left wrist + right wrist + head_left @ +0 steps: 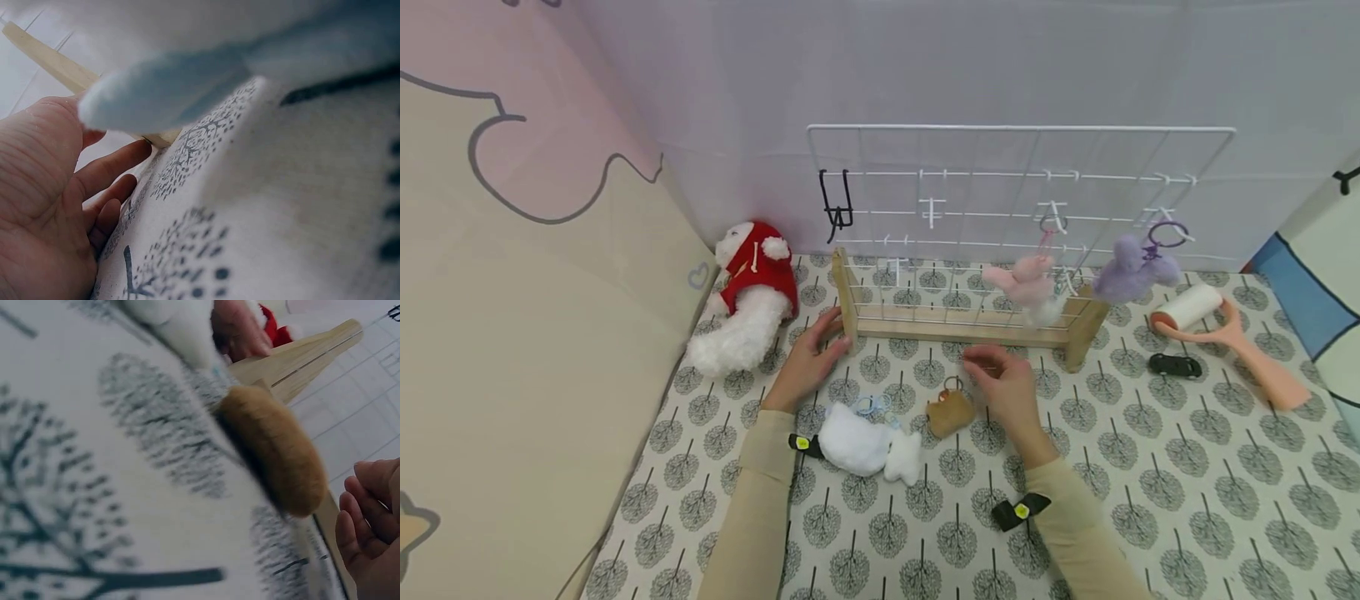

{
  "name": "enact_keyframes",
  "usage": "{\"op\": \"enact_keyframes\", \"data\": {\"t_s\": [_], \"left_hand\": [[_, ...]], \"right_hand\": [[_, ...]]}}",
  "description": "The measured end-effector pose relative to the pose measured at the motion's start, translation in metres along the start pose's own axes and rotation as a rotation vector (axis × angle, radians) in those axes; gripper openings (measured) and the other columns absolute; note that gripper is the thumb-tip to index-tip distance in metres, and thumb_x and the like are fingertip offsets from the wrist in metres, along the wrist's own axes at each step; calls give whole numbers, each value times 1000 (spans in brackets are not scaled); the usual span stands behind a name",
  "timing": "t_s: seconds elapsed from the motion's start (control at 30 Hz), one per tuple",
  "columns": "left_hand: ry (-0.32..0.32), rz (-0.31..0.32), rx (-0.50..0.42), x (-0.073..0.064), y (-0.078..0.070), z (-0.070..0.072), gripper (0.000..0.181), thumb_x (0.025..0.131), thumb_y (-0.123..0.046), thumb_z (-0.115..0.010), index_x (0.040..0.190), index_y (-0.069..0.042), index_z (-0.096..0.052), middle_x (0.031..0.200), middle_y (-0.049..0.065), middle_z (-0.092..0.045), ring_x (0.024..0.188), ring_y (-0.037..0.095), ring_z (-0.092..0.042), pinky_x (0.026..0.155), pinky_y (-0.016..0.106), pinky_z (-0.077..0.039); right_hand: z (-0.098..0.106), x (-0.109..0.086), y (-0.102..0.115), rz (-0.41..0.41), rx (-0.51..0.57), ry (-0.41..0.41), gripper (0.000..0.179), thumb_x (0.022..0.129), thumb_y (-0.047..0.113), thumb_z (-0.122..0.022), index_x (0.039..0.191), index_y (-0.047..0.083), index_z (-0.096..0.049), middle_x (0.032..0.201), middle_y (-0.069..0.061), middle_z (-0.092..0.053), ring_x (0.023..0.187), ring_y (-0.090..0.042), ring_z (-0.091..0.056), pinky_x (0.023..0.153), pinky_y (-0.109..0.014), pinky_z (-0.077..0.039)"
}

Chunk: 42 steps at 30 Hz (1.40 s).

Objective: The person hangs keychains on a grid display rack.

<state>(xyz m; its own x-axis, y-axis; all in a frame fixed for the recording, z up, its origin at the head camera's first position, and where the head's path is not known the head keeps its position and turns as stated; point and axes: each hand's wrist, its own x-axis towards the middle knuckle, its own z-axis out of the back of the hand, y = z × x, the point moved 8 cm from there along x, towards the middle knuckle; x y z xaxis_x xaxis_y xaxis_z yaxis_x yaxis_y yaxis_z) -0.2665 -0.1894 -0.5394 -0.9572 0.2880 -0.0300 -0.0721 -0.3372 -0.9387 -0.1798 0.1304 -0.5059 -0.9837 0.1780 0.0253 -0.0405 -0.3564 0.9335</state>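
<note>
My left hand (811, 360) is at the left wooden foot (844, 292) of a white wire grid rack, its fingers extended beside the foot's lower end. In the left wrist view the fingertips reach the base of that wood. My right hand (1006, 392) hovers with loosely bent fingers and holds nothing. Just left of it lies a brown plush keychain (950, 414) with a ring, seen as a furry brown lump (275, 450) in the right wrist view, apart from the fingers. A white plush keychain (853, 440) with a pale blue clasp lies between my forearms.
A pink plush (1028, 283) and a purple plush (1131, 271) hang from hooks at the rack's right. A black hook (837, 204) is at its left. A white plush in red clothing (763, 267) lies left; a lint roller (1262, 358) and small black object (1175, 365) lie right.
</note>
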Motion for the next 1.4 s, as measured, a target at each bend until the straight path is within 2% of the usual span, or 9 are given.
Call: {"op": "enact_keyframes", "data": {"t_s": [0.13, 0.27, 0.37, 0.67, 0.93, 1.03, 1.13, 1.37, 1.4], "left_hand": [[-1, -17, 22, 1, -2, -1, 65, 105, -42, -67, 163, -38, -39, 156, 8, -57, 149, 27, -45, 127, 54, -27], [-5, -24, 29, 1, -4, 0, 64, 105, -41, -67, 163, -37, -39, 155, 8, -57, 148, 28, -47, 126, 54, -28], [-7, -19, 19, 0, -3, 0, 65, 105, -38, -67, 163, -36, -39, 155, 9, -57, 147, 29, -48, 126, 53, -28], [3, 9, 17, 2, -3, 0, 67, 107, -26, -65, 167, -24, -34, 158, 18, -52, 151, 37, -42, 128, 57, -22], [19, 30, -16, -10, -33, 1, 65, 107, -21, -65, 166, -16, -36, 156, 21, -53, 151, 38, -42, 128, 57, -22], [12, 27, -26, -12, -36, 1, 65, 107, -21, -65, 165, -16, -37, 156, 21, -53, 150, 38, -42, 127, 57, -22], [5, 31, -34, -11, -33, 0, 65, 107, -21, -65, 165, -18, -37, 156, 21, -53, 150, 39, -43, 127, 57, -22], [-7, 5, 0, 1, 1, 0, 67, 104, -40, -67, 164, -35, -38, 156, 8, -57, 147, 27, -49, 126, 51, -29], [-6, 5, -1, 1, 1, -1, 67, 105, -39, -67, 164, -35, -38, 156, 9, -57, 147, 28, -49, 126, 52, -28]], "right_hand": [[-8, -3, -12, -8, -92, 54, 19, 95, 9, -78, 114, 6, -79, 104, -11, -78, 88, -17, -69, 76, -20, -53], [-12, -5, -15, 42, -164, 70, 21, 94, 6, -78, 114, 5, -78, 100, -11, -78, 85, -22, -68, 74, -23, -53], [-14, -7, -15, 67, -177, 77, 24, 92, 5, -80, 116, 5, -77, 105, -12, -78, 89, -24, -71, 78, -26, -55], [-19, -11, -15, 156, -260, 102, 25, 91, 8, -82, 116, 11, -80, 117, -11, -76, 107, -31, -70, 94, -50, -56], [-22, -12, -10, 223, -309, 120, 25, 89, 2, -81, 114, 10, -80, 115, -13, -76, 110, -36, -68, 95, -56, -54], [-25, -12, -9, 243, -312, 130, 25, 90, 0, -80, 113, 9, -79, 115, -11, -76, 110, -34, -68, 96, -54, -54], [-26, -12, -8, 258, -312, 138, 26, 89, 0, -80, 114, 7, -77, 114, -11, -77, 109, -33, -68, 97, -53, -54], [-26, -13, -7, 299, -319, 149, 27, 90, 0, -79, 117, 6, -76, 114, -11, -76, 110, -34, -66, 99, -55, -53], [-26, -13, -7, 307, -323, 157, 28, 91, 0, -79, 118, 6, -76, 115, -11, -76, 111, -34, -66, 100, -55, -52]]}}
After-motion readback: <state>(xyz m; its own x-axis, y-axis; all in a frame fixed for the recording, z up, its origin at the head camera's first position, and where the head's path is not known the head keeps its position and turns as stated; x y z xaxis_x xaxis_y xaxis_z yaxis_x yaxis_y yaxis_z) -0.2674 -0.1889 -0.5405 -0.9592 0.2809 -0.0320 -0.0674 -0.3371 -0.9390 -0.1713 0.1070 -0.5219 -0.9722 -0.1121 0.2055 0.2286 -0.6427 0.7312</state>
